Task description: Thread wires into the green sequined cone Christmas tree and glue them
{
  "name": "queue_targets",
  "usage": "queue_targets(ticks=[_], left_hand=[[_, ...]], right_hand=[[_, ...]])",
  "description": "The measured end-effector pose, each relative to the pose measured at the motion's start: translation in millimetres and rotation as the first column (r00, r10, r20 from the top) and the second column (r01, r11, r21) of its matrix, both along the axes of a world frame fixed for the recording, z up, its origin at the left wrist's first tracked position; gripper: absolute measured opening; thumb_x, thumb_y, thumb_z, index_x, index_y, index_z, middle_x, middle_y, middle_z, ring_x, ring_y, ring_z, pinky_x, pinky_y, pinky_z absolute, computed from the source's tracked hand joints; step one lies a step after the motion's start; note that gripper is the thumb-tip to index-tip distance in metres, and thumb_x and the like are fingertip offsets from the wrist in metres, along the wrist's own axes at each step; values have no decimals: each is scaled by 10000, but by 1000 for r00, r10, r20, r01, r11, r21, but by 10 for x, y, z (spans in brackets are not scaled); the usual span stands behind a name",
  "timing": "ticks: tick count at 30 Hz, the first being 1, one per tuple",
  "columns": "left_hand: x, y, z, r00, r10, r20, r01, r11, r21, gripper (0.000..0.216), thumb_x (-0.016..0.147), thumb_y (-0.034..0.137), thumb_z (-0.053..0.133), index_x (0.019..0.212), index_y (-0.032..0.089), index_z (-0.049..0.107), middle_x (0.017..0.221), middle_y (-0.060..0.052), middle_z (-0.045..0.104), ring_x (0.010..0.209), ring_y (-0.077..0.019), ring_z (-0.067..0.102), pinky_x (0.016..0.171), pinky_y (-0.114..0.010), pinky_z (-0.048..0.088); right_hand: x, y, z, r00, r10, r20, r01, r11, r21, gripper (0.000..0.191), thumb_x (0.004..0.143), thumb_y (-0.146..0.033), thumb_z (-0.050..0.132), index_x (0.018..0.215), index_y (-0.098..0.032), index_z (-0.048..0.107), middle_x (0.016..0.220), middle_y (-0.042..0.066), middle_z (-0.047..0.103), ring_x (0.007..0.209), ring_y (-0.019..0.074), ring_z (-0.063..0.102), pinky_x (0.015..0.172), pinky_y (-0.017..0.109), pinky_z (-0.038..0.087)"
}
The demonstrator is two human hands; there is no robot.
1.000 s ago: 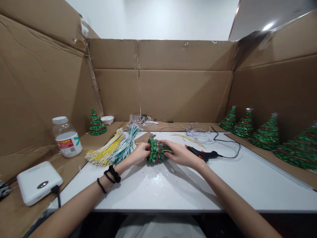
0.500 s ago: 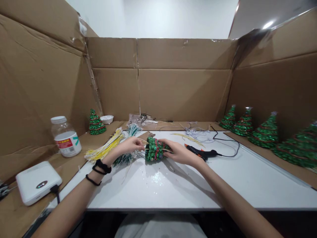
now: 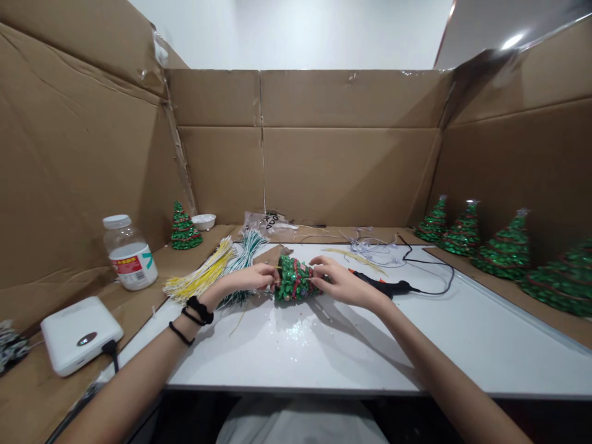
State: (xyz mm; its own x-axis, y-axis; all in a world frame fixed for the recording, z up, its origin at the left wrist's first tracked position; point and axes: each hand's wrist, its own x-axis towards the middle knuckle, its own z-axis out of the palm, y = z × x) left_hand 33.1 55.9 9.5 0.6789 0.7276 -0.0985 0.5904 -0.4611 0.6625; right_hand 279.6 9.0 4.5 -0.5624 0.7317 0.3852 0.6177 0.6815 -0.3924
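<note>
A small green sequinned tree with red bands [image 3: 295, 285] lies on its side on the white table [image 3: 351, 357]. My right hand [image 3: 341, 283] grips its right end with curled fingers. My left hand [image 3: 252, 277] is at its left, wide end, fingers pinched on a thin yellow strand that runs to the tree. Two black bands circle my left wrist. Bundles of yellow strands [image 3: 203, 277] and green-white strands [image 3: 243, 256] lie just left of my left hand.
A black glue gun [image 3: 386, 285] with its cord lies right of my right hand. Several finished trees [image 3: 504, 251] line the right cardboard wall; one more tree [image 3: 184, 227], a white dish [image 3: 204, 221], a jar [image 3: 129, 253] and a white box [image 3: 79, 333] sit left.
My left hand left the tree's base, reached to the strand bundles, and came back to the tree pinching a thin yellow strand. My right hand kept hold of the tree.
</note>
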Motion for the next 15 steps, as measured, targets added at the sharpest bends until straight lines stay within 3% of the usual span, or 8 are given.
queue_targets(ticks=[3, 9, 15], left_hand=[[64, -20, -57, 999, 30, 26, -31, 999, 22, 255, 678, 146, 341, 771, 168, 578, 706, -3, 572, 638, -135, 487, 591, -218, 386], [184, -68, -161, 986, 61, 152, -95, 970, 226, 266, 806, 230, 375, 853, 162, 627, 888, -53, 663, 864, -192, 552, 796, -271, 429], [239, 15, -282, 963, 92, 255, -140, 974, 177, 204, 771, 219, 448, 791, 143, 637, 892, -66, 677, 851, -201, 575, 818, -305, 443]], right_hand=[[-17, -3, -10, 1000, 4, -4, -4, 1000, 31, 177, 846, -163, 446, 725, -182, 574, 996, 77, 546, 865, 178, 536, 717, 289, 451], [-66, -1, -42, 1000, -16, 6, 16, 999, 46, 160, 840, -137, 458, 732, -183, 567, 930, 60, 554, 789, 160, 546, 722, 287, 441], [-146, 19, -148, 989, -146, -2, 146, 988, 45, 179, 870, -155, 424, 773, -179, 572, 972, 71, 564, 740, 148, 559, 692, 278, 419]])
